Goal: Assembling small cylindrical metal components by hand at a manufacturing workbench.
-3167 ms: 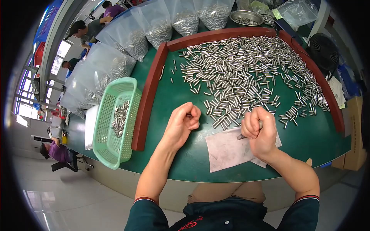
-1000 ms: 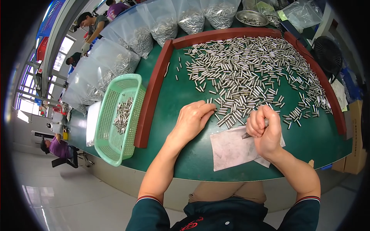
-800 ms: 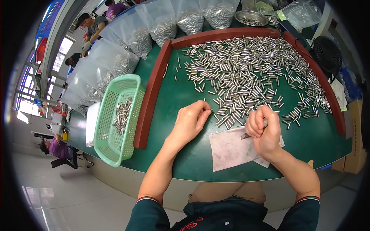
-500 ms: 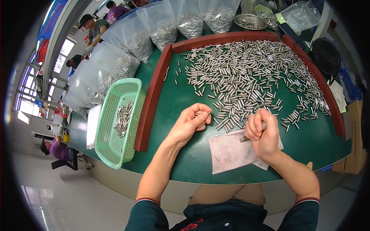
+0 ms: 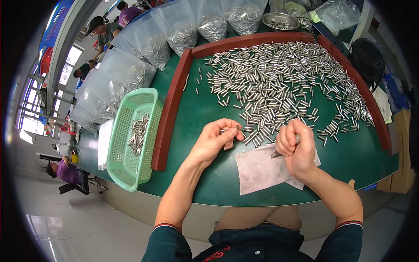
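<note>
— Where are the fingers?

— The left hand (image 5: 217, 139) has thumb and fingertips pinched on a small metal pin (image 5: 230, 129), held just above the green table (image 5: 192, 113). The right hand (image 5: 296, 146) is curled shut round a thin dark tool (image 5: 276, 153), its tip over the white paper sheet (image 5: 262, 170).

— What does the pin look like?

— Short, silvery, cylindrical, like the heap of pins (image 5: 279, 83) spread just beyond both hands inside the red-brown border (image 5: 172, 109).

— And containers?

— A light green basket (image 5: 126, 144), left of the border, holds a small pile of pins. Clear plastic bags (image 5: 144, 56) of pins line the far edge, beside a metal bowl (image 5: 279, 19).
</note>
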Available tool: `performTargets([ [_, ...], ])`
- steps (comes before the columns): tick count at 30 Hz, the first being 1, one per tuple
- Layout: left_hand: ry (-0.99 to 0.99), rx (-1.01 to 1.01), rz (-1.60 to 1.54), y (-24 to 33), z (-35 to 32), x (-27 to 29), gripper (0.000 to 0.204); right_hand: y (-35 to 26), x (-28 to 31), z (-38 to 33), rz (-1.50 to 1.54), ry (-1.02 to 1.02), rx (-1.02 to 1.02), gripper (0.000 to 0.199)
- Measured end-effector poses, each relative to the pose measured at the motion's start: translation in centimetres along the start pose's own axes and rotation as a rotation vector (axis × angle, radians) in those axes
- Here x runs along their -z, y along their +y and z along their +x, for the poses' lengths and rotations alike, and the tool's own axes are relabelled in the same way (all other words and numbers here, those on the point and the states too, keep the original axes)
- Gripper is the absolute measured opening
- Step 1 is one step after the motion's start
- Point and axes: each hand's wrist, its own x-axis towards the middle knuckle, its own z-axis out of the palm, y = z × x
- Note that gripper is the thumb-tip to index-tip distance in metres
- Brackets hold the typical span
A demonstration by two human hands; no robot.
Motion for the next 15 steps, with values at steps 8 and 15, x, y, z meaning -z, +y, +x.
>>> performTargets([
  [8,-0.046,-0.481,0.979,-1.4,-2.1,-5.5,0.011,0.2,0.3,0.0,0.034,-0.061,0.022,0.037],
  [15,-0.06,-0.436,1.11,-1.4,-2.1,-5.7,0.014,0.9,0.0,-0.9,0.05,-0.033,0.073,0.037],
])
